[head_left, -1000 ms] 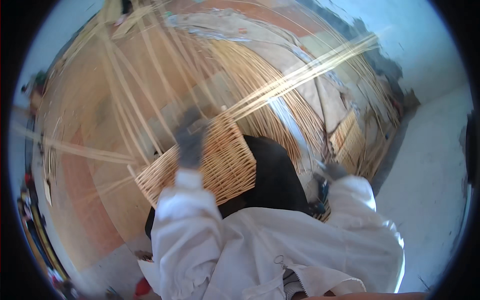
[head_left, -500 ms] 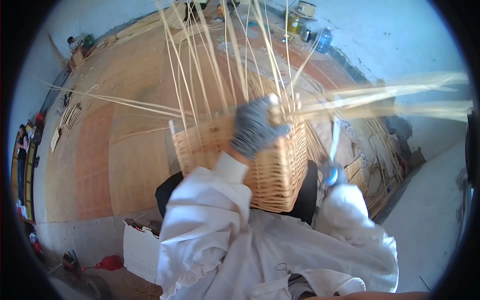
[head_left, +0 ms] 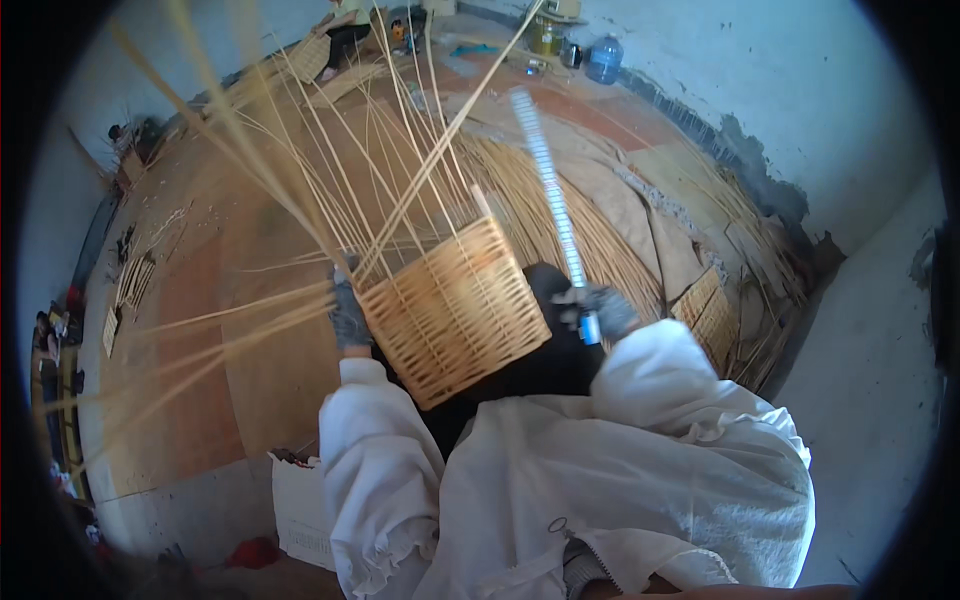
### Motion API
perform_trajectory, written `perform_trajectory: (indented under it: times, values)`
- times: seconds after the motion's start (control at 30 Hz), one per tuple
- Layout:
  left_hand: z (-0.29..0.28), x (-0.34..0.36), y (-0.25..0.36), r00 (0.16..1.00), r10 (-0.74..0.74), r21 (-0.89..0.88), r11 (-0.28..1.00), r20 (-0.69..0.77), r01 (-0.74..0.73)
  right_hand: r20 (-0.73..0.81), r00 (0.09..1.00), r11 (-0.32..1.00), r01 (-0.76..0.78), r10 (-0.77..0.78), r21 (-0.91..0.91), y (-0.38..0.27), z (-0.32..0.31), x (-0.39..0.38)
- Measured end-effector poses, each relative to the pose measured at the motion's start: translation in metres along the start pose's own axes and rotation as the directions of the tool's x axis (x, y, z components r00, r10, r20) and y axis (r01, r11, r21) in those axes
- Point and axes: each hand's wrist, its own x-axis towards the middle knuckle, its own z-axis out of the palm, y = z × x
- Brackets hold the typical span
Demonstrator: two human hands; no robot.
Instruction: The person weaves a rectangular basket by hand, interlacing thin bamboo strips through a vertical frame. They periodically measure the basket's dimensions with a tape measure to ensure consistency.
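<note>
An unfinished wicker basket (head_left: 460,310) of pale woven strands rests tilted on my lap, its long loose stakes fanning up and out to the left. My left hand (head_left: 347,312), in a grey glove, is closed around the basket's left corner; its fingers are partly hidden by the stakes. To the right of the basket, my right hand (head_left: 608,310), also gloved, grips a long, straight ruler (head_left: 551,190) with light markings and a blue end below the fist. The ruler points up and away, apart from the basket.
Loose strands (head_left: 610,230) lie in a thick bundle beyond my right hand, beside a brown cloth (head_left: 640,200). A woven panel (head_left: 705,305) lies to the right, a white carton (head_left: 300,510) at lower left. Another person (head_left: 345,30) sits at the back near a blue water jug (head_left: 604,60).
The basket has turned, and a different side faces me. My left hand has moved left from its top to its left corner. The ruler has swung up and left in my right hand.
</note>
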Motion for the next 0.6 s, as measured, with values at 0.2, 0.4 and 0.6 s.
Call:
perform_trajectory:
  times: [0.2, 0.4, 0.6]
  values:
    - [-0.018, -0.006, 0.013, 0.972, 0.172, 0.111, 0.975, 0.160, -0.191, 0.231, 0.931, 0.915, -0.334, 0.283, 0.225, -0.044, -0.145, -0.067]
    - [-0.075, 0.016, 0.018, 0.942, 0.094, 0.289, 0.938, 0.323, -0.192, 0.230, 0.966, 0.610, 0.110, 0.121, -0.785, -0.098, -0.086, -0.016]
    - [-0.074, 0.036, 0.025, 0.984, 0.038, 0.225, 0.971, 0.174, -0.077, 0.151, 0.917, 0.372, 0.003, 0.370, -0.928, -0.159, 0.040, 0.110]
